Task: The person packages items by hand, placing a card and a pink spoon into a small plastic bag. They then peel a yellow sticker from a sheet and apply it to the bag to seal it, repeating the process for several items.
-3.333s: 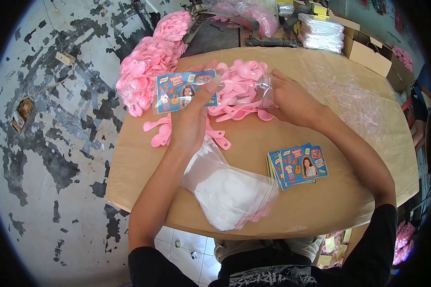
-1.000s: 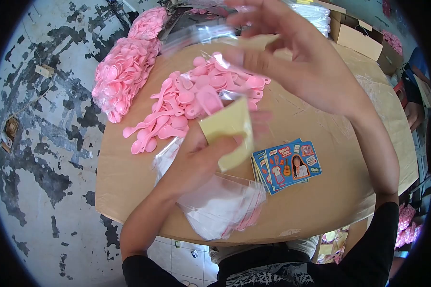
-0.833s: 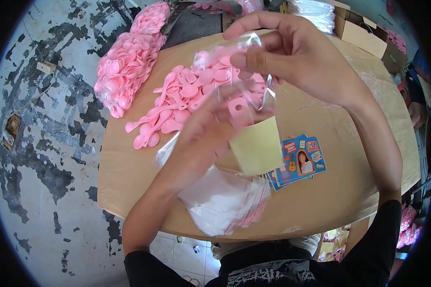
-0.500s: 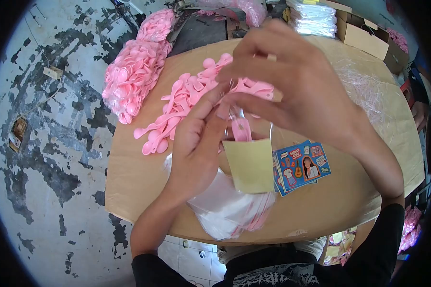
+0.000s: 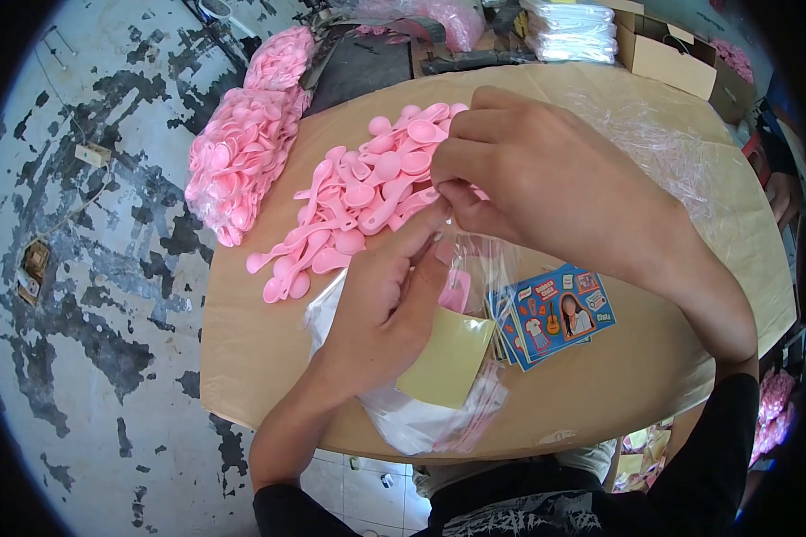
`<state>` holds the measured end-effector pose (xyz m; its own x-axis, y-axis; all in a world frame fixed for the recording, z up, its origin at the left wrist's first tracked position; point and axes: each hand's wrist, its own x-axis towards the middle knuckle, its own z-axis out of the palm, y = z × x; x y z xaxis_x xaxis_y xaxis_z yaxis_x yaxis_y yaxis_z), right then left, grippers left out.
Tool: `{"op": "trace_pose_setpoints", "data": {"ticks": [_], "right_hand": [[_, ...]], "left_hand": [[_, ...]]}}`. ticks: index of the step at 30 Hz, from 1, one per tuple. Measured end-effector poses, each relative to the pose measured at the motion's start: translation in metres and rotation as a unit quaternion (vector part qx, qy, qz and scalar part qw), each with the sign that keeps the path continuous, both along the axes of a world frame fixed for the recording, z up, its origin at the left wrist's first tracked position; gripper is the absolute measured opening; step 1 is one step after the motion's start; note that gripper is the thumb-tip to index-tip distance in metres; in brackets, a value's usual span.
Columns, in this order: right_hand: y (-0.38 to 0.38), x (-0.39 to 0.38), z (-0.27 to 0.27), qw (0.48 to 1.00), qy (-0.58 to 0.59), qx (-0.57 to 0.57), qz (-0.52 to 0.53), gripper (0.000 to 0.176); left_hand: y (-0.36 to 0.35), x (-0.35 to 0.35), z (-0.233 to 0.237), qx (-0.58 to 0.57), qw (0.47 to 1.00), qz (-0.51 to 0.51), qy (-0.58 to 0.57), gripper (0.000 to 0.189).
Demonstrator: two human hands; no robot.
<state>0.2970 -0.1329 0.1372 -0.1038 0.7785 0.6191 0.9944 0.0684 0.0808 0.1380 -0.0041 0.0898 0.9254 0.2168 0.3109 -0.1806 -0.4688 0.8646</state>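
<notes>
A clear plastic bag (image 5: 484, 259) hangs from my two hands over the table, with a pale yellow card (image 5: 448, 358) and a pink spoon (image 5: 454, 291) inside. My left hand (image 5: 381, 300) pinches the bag's upper left edge. Fingers of my right hand (image 5: 528, 170) are closed at the bag's top, touching the left fingertips. Beneath lies a stack of clear bags (image 5: 403, 421). Blue printed cards (image 5: 560, 313) lie just right of the held bag. Loose pink spoons (image 5: 358, 192) are heaped behind my left hand.
Large bags of pink spoons (image 5: 242, 152) stand at the table's back left. Crumpled clear film (image 5: 672, 161) lies on the right of the table (image 5: 636, 385). Stacked clear packs (image 5: 571, 31) and an open cardboard box (image 5: 667, 58) are behind. Another person's hand (image 5: 784, 199) shows far right.
Both hands have come together at the bag's top, the right hand moving down. The bag with the card has moved lower and tilted.
</notes>
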Motion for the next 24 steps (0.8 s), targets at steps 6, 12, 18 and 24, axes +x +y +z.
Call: {"op": "trace_pose_setpoints", "data": {"ticks": [6,12,18,24], "right_hand": [[0.001,0.01,0.012,0.984,0.161,0.081,0.008,0.01],[-0.049,0.127,0.037,0.844,0.48,-0.12,0.206,0.019],[-0.05,0.18,-0.026,0.954,0.039,-0.082,-0.288,0.028],[-0.028,0.088,0.025,0.927,0.363,-0.089,0.008,0.028]], "left_hand": [[-0.005,0.0,0.013,-0.2,0.979,-0.048,-0.001,0.041],[0.018,0.014,0.012,-0.322,0.944,0.007,-0.07,0.041],[0.025,0.019,0.013,-0.328,0.943,0.0,-0.048,0.04],[0.016,0.015,0.016,-0.3,0.952,-0.01,-0.064,0.049]]}}
